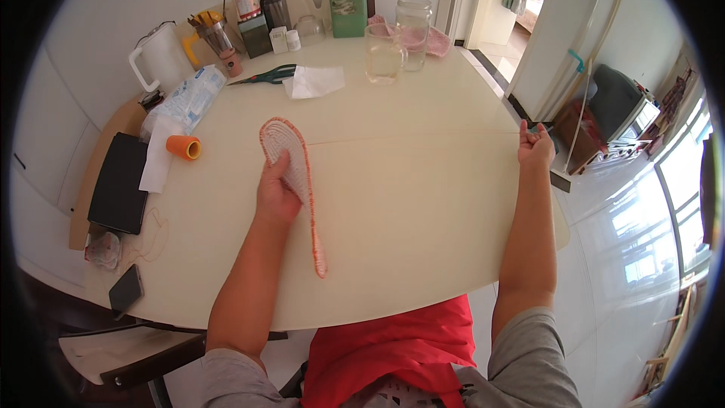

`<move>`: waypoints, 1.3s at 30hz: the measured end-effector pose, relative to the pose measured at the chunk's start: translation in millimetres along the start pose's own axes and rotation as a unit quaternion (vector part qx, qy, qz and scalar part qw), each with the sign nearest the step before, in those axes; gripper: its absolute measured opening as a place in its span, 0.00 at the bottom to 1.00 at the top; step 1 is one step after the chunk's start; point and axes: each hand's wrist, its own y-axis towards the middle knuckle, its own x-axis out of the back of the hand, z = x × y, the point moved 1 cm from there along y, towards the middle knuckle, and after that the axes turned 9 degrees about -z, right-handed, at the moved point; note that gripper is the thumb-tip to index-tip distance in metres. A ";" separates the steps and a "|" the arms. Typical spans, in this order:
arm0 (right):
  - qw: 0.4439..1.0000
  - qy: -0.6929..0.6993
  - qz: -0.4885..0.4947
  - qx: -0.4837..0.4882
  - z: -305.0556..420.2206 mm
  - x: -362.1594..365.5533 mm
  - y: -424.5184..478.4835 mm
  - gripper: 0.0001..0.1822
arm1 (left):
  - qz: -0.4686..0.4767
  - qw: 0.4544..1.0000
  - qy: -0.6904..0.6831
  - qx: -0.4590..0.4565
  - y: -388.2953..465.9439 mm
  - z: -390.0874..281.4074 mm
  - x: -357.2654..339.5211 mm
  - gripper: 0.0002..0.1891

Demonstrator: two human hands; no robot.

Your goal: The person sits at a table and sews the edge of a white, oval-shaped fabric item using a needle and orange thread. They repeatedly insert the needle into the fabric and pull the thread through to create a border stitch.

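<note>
My left hand [279, 190] grips a woven shoe sole [291, 164], pale with orange stitching around its edge, thumb on its face. From the sole's edge a thin thread [408, 137] runs taut to the right across the table [396, 209]. At its far end, over the table's right edge, my right hand [535, 146] is raised with fingers curled and holds the thread; a needle cannot be made out. On the left side of the table lie an orange thread cone [184, 147] and a loose loop of thread [156, 238].
Green-handled scissors [272, 75] and white paper [314, 81] lie beyond the sole. A glass mug [384, 56], a tall jar [413, 34] and a green tin [348, 8] stand at the back. At left are a black case [119, 184] and a phone [126, 292].
</note>
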 end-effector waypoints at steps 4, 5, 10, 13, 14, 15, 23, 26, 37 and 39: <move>0.995 -0.005 -0.061 0.078 6.3 -0.8 -1.1 0.10 | 0.000 0.999 0.044 -0.031 3.5 -4.0 1.3 0.15; 0.993 -0.015 -0.065 0.102 6.7 -1.2 -2.8 0.10 | 0.002 0.998 0.050 -0.033 3.5 -3.3 -0.9 0.14; 0.943 -0.135 0.105 0.284 -20.6 -25.1 -60.9 0.11 | 0.107 0.991 0.021 0.073 0.8 11.5 -9.4 0.09; 0.858 -0.263 0.380 0.225 -59.9 -30.8 -144.8 0.13 | 0.197 0.960 -0.093 0.176 -7.5 26.4 -14.4 0.10; 0.837 -0.292 0.404 0.225 -72.3 -28.6 -182.2 0.12 | 0.251 0.934 -0.151 0.206 -7.8 29.3 -10.7 0.11; 0.816 -0.318 0.429 0.221 -81.4 -25.2 -216.6 0.11 | 0.275 0.921 -0.174 0.214 -12.6 26.1 -10.0 0.11; 0.595 -0.301 0.585 0.462 -89.9 16.3 -271.3 0.06 | 0.416 0.834 -0.253 0.258 -17.9 24.3 -15.7 0.16; 0.599 -0.290 0.566 0.485 -90.5 17.7 -271.8 0.08 | 0.456 0.809 -0.259 0.266 -14.3 30.0 -16.1 0.16; 0.579 -0.303 0.566 0.502 -88.9 14.8 -270.8 0.08 | 0.427 0.823 -0.254 0.275 -20.4 30.4 -18.3 0.15; 0.580 -0.299 0.568 0.502 -90.7 14.9 -269.3 0.08 | 0.434 0.818 -0.257 0.277 -19.1 31.6 -18.1 0.16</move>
